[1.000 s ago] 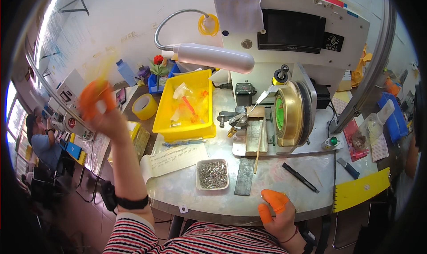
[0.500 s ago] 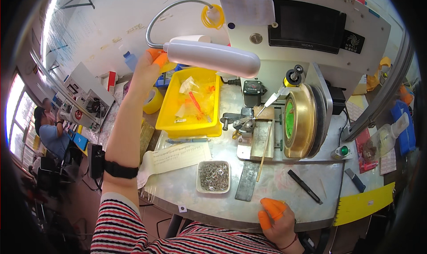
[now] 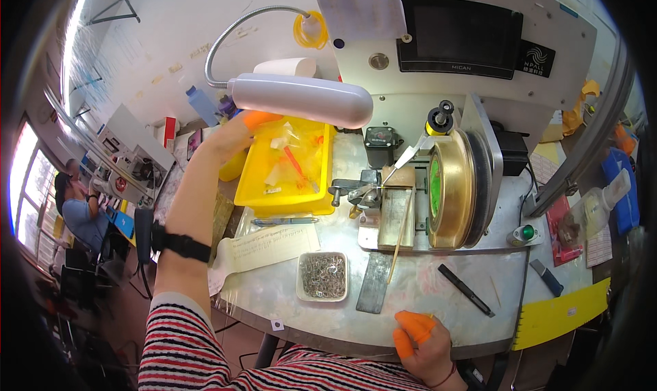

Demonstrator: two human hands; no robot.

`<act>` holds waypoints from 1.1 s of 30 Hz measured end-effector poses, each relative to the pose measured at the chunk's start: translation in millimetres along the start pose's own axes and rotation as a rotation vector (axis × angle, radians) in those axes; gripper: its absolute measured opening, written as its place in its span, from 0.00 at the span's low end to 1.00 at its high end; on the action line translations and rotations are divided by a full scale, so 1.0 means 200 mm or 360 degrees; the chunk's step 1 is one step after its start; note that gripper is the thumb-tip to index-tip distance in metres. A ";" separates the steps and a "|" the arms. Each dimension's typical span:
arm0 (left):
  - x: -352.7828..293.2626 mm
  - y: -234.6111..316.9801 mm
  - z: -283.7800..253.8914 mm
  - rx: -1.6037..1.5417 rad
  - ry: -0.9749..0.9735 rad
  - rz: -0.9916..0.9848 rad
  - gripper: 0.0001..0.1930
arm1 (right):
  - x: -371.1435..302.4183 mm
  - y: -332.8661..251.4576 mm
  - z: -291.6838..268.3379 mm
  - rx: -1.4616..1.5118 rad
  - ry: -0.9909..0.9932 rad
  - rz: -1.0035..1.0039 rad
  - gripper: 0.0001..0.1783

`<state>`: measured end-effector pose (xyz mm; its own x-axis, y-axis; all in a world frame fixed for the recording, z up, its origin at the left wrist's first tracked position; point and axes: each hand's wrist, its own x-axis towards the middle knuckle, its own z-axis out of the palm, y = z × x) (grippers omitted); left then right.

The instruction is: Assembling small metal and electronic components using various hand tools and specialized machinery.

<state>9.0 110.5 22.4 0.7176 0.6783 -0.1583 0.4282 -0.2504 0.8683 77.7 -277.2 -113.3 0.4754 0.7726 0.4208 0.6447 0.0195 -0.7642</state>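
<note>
My left hand (image 3: 236,136) reaches to the far left corner of a yellow plastic bin (image 3: 285,203). Its orange-covered fingers lie partly behind the white lamp head (image 3: 301,100), so their grip is hidden. Inside the bin are clear plastic scraps and a red strip (image 3: 293,160). My right hand (image 3: 428,353), also in orange finger covers, rests at the table's front edge with fingers curled; what they hold, if anything, is hidden. Nearest to it are a flat grey metal bar (image 3: 374,285) and a black pen-like cutter (image 3: 465,290). A white dish (image 3: 321,297) holds many small metal pieces.
A machine with a large gold wheel (image 3: 448,186) and a small clamp (image 3: 363,192) stands behind the table. A thin wooden stick (image 3: 399,244) leans on its metal trough. Written paper (image 3: 270,247) and a pen (image 3: 284,221) lie at left. Another person (image 3: 82,210) sits far left.
My left hand has come down from beside the lamp's neck to the bin's far left corner. The right hand has hardly moved. The whole view has shifted slightly.
</note>
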 end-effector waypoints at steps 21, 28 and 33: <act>-0.12 0.07 -0.27 0.1214 0.0422 0.0044 0.24 | -0.01 0.02 0.01 -0.0038 -0.0007 -0.0012 0.11; -0.14 0.31 -0.22 0.1397 -0.0083 0.0067 0.23 | -0.01 0.02 0.03 -0.0086 0.0051 -0.0036 0.10; -0.13 0.40 -0.26 0.0179 0.0236 0.0723 0.21 | -0.02 0.03 0.03 -0.0107 0.0047 -0.0110 0.10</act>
<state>-3.7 109.5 121.2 0.7630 0.5721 0.3008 0.1525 -0.6115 0.7764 76.4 -276.5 -122.8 0.4449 0.7520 0.4864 0.7149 0.0289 -0.6986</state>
